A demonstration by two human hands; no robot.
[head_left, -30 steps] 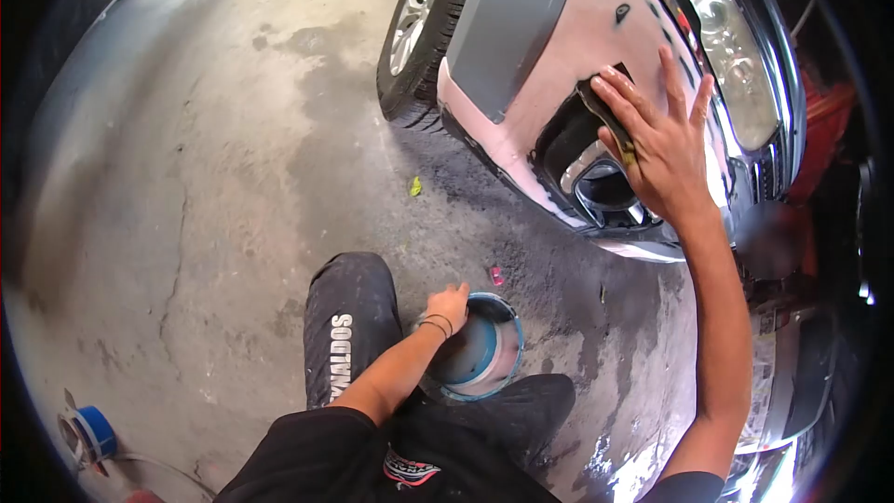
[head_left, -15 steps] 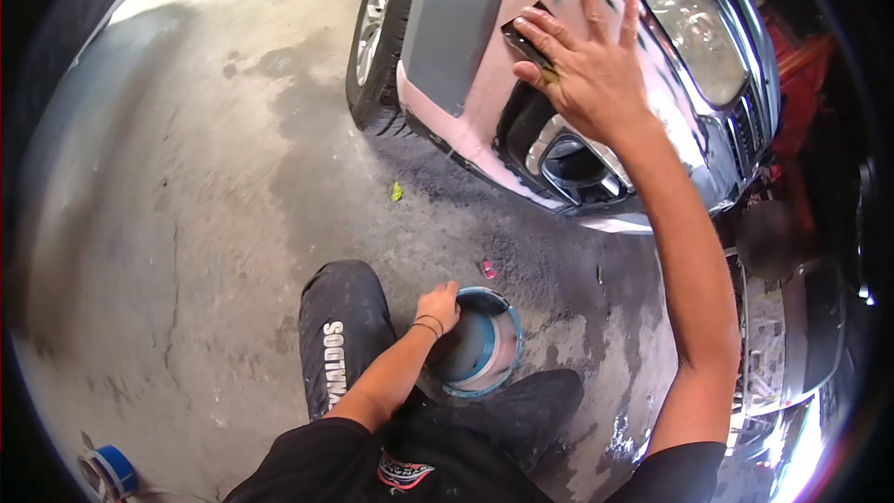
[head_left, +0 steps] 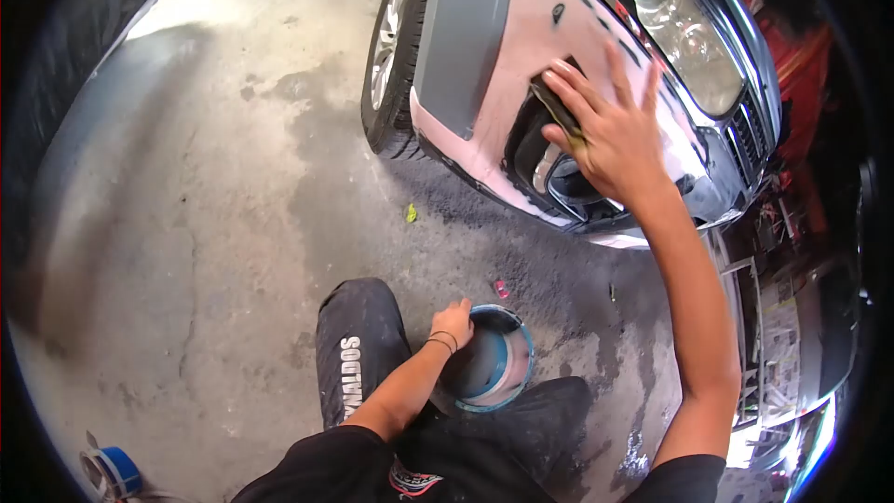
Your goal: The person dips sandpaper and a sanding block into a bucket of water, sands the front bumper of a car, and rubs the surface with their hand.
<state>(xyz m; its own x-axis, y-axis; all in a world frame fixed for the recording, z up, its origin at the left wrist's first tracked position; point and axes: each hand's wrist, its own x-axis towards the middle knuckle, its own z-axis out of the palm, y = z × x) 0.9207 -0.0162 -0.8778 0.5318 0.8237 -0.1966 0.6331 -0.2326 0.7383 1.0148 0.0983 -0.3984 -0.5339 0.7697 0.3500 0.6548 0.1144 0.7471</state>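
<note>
My right hand (head_left: 610, 135) is pressed against the pink-primed car bumper (head_left: 531, 14). Its index and thumb side holds a folded dark sheet of sandpaper (head_left: 549, 98) with a yellow-green edge, while the other fingers are spread. The sandpaper touches the pink surface just above the round fog-light opening (head_left: 570, 184). Down between my knees, my left hand (head_left: 453, 321) has its fingers curled over the rim of a blue-edged bucket (head_left: 531, 354). Cloudy liquid shows inside the bucket.
A headlight (head_left: 684, 33) and a front wheel (head_left: 391, 51) flank the bumper. On the wet-stained concrete floor lie a yellow-green scrap (head_left: 411, 213) and a small pink object (head_left: 501, 290). A roll of blue tape (head_left: 119, 470) is at lower left.
My right hand and the sandpaper have slid down along the bumper, toward the fog-light opening. The whole view has shifted slightly. My left hand stays on the bucket rim.
</note>
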